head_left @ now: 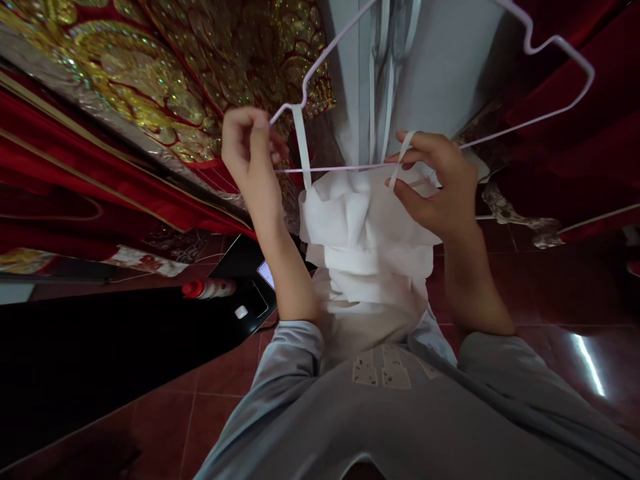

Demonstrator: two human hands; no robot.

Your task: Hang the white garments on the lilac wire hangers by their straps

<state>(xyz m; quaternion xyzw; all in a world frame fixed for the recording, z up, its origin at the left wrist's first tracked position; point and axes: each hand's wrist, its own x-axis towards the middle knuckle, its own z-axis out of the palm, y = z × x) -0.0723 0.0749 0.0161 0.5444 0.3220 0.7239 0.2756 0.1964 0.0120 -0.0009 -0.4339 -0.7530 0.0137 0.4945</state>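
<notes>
My left hand [250,143] is closed around the left end of a pale pink wire hanger [327,50]. One strap [302,143] of a white ruffled garment [343,217] is looped over the hanger beside that hand. The garment hangs below the bottom bar and drapes towards my lap. In my right hand [445,177], the other strap [403,157] is stretched round the thumb and fingers, close to the hanger's bar. The hanger's right end sticks out past this hand, with no strap on it. The hook end runs out of view at the top.
Gold-sequined red garments [125,87] hang at the left, dark red cloth [570,147] at the right. A black table [125,347] on the left holds a red-capped bottle [207,288], a phone [256,299] and a small white case [241,312]. Red tiles [225,373] cover the floor.
</notes>
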